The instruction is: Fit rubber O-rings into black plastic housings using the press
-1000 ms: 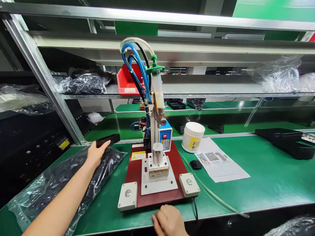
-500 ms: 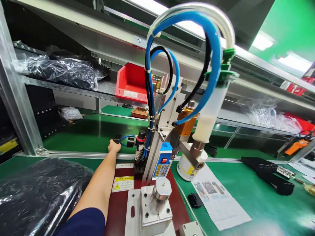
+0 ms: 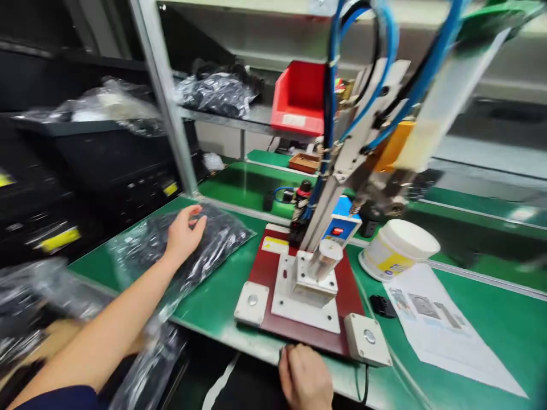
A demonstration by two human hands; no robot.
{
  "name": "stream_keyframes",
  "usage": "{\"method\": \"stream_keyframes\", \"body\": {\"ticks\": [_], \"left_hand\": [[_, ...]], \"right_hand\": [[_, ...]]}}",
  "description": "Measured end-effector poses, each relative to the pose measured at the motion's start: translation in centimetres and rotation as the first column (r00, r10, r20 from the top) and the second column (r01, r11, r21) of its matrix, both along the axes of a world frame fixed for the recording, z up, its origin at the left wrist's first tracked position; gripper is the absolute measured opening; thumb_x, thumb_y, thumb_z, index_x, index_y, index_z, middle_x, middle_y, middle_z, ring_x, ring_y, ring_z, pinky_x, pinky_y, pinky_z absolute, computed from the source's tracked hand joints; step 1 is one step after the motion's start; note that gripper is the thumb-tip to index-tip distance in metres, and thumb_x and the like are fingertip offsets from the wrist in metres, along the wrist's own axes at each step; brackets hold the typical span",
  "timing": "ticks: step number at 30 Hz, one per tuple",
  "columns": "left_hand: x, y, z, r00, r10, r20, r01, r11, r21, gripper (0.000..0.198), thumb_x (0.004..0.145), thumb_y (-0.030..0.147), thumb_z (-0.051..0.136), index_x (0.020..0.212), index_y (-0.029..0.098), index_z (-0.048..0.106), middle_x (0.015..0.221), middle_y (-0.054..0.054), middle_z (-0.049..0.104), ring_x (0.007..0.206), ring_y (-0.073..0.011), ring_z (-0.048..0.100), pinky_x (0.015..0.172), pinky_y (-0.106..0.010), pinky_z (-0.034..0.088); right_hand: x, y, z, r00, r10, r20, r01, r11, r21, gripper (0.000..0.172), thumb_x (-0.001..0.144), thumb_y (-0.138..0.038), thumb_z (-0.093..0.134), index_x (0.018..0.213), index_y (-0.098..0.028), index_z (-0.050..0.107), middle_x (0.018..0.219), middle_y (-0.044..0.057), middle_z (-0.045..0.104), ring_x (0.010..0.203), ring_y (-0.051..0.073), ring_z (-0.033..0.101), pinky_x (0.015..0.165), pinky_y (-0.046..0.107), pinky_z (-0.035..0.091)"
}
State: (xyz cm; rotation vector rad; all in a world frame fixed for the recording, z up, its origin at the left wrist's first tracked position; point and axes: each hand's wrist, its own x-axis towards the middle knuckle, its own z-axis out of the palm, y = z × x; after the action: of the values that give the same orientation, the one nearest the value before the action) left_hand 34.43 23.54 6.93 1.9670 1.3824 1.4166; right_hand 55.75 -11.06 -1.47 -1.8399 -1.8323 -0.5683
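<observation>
My left hand [image 3: 184,232] is over a clear plastic bag of dark parts [image 3: 213,242] at the table's left. Its thumb and fingers are apart and hold nothing; whether it touches the bag I cannot tell. My right hand [image 3: 305,378] is closed at the front edge, below the press-like bench machine's dark red base [image 3: 273,273]. A small dark bit shows at its fingertips, too little to name. On the base stand a metal fixture with a round post [image 3: 327,259] and two button boxes, one left [image 3: 252,303] and one right [image 3: 368,339].
Right of the machine are a white tub [image 3: 399,247], a small black part [image 3: 382,306] and a printed sheet [image 3: 457,330]. A red bin [image 3: 299,99] sits on the shelf behind. Black crates [image 3: 102,159] stand at far left. Blue hoses [image 3: 331,85] rise from the machine.
The view has swung left and down. My left hand has come back from behind the machine to above the bag, its fingers now apart. My right hand has come into view.
</observation>
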Motion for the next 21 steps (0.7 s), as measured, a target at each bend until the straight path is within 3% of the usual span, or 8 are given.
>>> {"method": "stream_keyframes", "body": {"ticks": [3,5,7,10,12,14,17,21], "left_hand": [[-12.3,-7.5,-3.3,0.94,0.326,-0.102,-0.321,0.945,0.066,0.037,0.09,0.036,0.048,0.119,0.013,0.049,0.116,-0.01,0.06,0.106,-0.0214,0.059,0.088,-0.037,0.051],[-18.6,-13.4,-6.2,0.858,0.46,-0.228,-0.476,0.879,-0.017,0.03,0.09,0.033,0.045,0.108,0.01,0.054,0.103,-0.01,0.063,0.097,-0.0234,0.061,0.084,-0.038,0.051],[-22.2,-18.9,-9.1,0.804,0.467,-0.367,-0.54,0.832,-0.125,0.024,0.089,0.03,0.043,0.093,0.012,0.058,0.088,-0.007,0.065,0.084,-0.0227,0.063,0.078,-0.037,0.052],[-23.3,-24.1,-12.2,0.781,0.348,-0.518,-0.531,0.806,-0.26,0.023,0.087,0.034,0.048,0.093,0.016,0.061,0.09,-0.007,0.069,0.088,-0.0239,0.065,0.082,-0.037,0.051],[-22.7,-25.3,-12.9,0.777,0.242,-0.581,-0.492,0.81,-0.32,0.035,0.082,0.041,0.058,0.109,0.019,0.06,0.11,-0.01,0.067,0.106,-0.0281,0.061,0.093,-0.041,0.046],[-22.0,-25.0,-12.7,0.774,0.139,-0.618,-0.451,0.806,-0.384,0.048,0.076,0.043,0.066,0.118,0.02,0.058,0.121,-0.013,0.063,0.117,-0.0329,0.055,0.099,-0.047,0.041],[-21.4,-23.1,-11.9,0.785,0.014,-0.619,-0.399,0.776,-0.488,0.054,0.068,0.036,0.073,0.117,0.019,0.06,0.118,-0.015,0.064,0.119,-0.0369,0.053,0.1,-0.051,0.039],[-20.0,-20.1,-11.1,0.861,-0.084,-0.502,-0.292,0.728,-0.621,0.063,0.055,0.037,0.081,0.113,0.023,0.063,0.11,-0.01,0.068,0.11,-0.0329,0.06,0.093,-0.04,0.045]], "right_hand": [[-0.3,-0.1,-0.6,0.988,-0.037,0.15,0.032,0.999,0.035,0.024,0.092,-0.026,0.05,0.07,-0.024,0.061,0.057,0.001,0.055,0.052,0.017,0.055,0.054,0.031,0.04],[-0.1,0.2,-0.9,0.982,-0.033,0.187,0.02,0.997,0.069,0.024,0.091,-0.029,0.054,0.07,-0.021,0.062,0.056,0.0,0.055,0.052,0.015,0.053,0.054,0.029,0.035],[0.3,0.6,-1.2,0.979,-0.014,0.205,-0.01,0.994,0.113,0.021,0.09,-0.03,0.058,0.073,-0.019,0.063,0.054,-0.001,0.055,0.051,0.013,0.051,0.053,0.028,0.032],[0.7,0.9,-1.7,0.974,0.006,0.226,-0.043,0.986,0.161,0.016,0.087,-0.03,0.061,0.078,-0.018,0.065,0.052,-0.001,0.055,0.051,0.013,0.05,0.05,0.027,0.029],[0.8,0.8,-1.9,0.977,-0.001,0.215,-0.04,0.982,0.184,0.014,0.087,-0.029,0.061,0.08,-0.018,0.065,0.054,-0.002,0.058,0.052,0.013,0.05,0.05,0.026,0.028],[0.7,0.5,-2.0,0.984,-0.011,0.178,-0.022,0.983,0.183,0.014,0.087,-0.03,0.06,0.081,-0.018,0.065,0.056,-0.001,0.06,0.054,0.013,0.051,0.05,0.025,0.03],[0.3,0.2,-1.9,0.993,-0.006,0.12,-0.015,0.986,0.165,0.016,0.088,-0.029,0.059,0.081,-0.017,0.065,0.058,-0.001,0.06,0.055,0.012,0.053,0.054,0.024,0.034],[-0.1,-0.1,-1.7,0.995,0.0,0.104,-0.015,0.989,0.145,0.015,0.089,-0.028,0.059,0.081,-0.016,0.065,0.061,0.0,0.062,0.06,0.014,0.057,0.059,0.025,0.038]]}}
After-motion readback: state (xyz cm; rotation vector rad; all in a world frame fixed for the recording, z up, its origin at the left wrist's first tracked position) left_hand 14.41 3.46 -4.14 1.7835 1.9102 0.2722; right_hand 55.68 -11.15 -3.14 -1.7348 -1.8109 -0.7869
